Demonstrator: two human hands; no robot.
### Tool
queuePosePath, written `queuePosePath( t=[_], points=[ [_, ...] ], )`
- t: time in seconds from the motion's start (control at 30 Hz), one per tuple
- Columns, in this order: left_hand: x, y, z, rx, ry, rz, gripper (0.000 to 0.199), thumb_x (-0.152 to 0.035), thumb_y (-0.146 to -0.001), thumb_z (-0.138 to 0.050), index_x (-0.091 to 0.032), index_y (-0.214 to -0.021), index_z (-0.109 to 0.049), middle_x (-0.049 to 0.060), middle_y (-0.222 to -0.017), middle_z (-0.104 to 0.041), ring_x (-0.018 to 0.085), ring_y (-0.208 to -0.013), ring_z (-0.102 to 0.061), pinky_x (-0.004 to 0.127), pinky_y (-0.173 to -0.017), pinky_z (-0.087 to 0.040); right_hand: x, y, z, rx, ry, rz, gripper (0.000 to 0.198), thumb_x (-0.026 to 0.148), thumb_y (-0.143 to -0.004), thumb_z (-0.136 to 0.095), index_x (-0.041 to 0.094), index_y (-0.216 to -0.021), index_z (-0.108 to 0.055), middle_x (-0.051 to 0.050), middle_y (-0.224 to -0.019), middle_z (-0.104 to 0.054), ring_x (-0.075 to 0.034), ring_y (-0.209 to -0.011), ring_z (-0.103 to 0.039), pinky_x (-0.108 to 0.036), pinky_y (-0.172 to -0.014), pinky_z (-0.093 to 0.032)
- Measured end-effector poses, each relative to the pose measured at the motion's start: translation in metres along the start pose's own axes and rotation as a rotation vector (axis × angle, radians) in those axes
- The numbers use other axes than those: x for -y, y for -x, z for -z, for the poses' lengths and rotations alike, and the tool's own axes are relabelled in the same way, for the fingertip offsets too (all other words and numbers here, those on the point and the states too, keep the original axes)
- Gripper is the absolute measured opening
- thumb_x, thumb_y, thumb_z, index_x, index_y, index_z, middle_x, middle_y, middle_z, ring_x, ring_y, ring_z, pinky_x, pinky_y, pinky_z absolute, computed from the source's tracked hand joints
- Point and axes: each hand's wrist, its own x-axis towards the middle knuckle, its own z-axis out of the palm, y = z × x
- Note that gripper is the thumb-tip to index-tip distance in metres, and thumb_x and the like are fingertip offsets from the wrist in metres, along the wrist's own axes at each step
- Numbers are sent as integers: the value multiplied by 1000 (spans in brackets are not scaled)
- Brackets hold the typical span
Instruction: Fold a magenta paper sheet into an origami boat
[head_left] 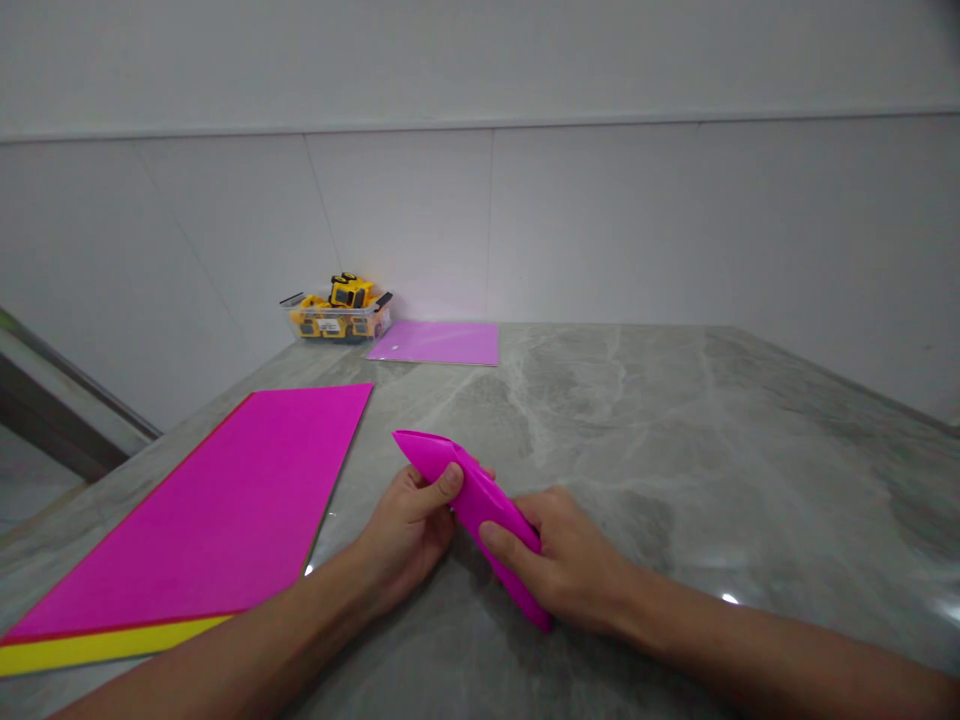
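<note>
A folded piece of magenta paper (480,505), long and narrow with a pointed far end, is held above the table in front of me. My left hand (424,510) pinches it near the pointed end, thumb on top and the other fingers mostly behind it. Lower down, my right hand (559,560) grips the paper from the right side, its thumb lying across the upper face. The paper slants from upper left to lower right. Its underside and the fingertips behind it are hidden.
Left of my hands lie flat magenta sheets (225,500), with red and yellow edges showing beneath. At the back stands a clear plastic box (337,325) of yellow toy vehicles (351,291), beside a pale purple packet (442,343). All rest on a grey marbled table (637,420) against a white wall.
</note>
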Motion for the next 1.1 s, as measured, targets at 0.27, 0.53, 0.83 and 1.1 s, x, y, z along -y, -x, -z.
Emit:
queuePosePath(
  t=[0.27,0.53,0.83,1.1],
  points=[
    [3,4,0,10,-8,41,25,-30,-63,-88,-12,-71,-72,6,-71,-73,16,-64,-65,26,-68,-50,9,4,4,5,9,100,43,40,-97,-38,17,-61,-43,4,-54,-39,-7,-48,-33,-23,-47,-23],
    [3,6,-6,-35,-61,89,34,-38,-60,-87,-11,-64,-67,4,-58,-66,13,-50,-56,25,-53,-46,10,1,4,97,-143,12,50,51,-92,-38,19,-54,-37,3,-49,-32,-8,-45,-30,-23,-42,-20],
    [14,11,-6,-90,-290,71,39,-52,-72,-76,-15,-76,-61,-2,-59,-60,10,-50,-51,20,-48,-42,-6,-3,0,177,-295,-54,59,62,-89,-43,19,-49,-36,5,-47,-27,-6,-42,-24,-23,-40,-17],
    [5,18,0,303,-353,386,41,-35,-73,-78,-15,-101,-56,4,-65,-66,15,-48,-63,23,-46,-52,-16,-5,-4,109,-596,-125,58,68,-82,-50,18,-52,-49,2,-44,-42,-8,-41,-37,-22,-41,-27]
  ],
)
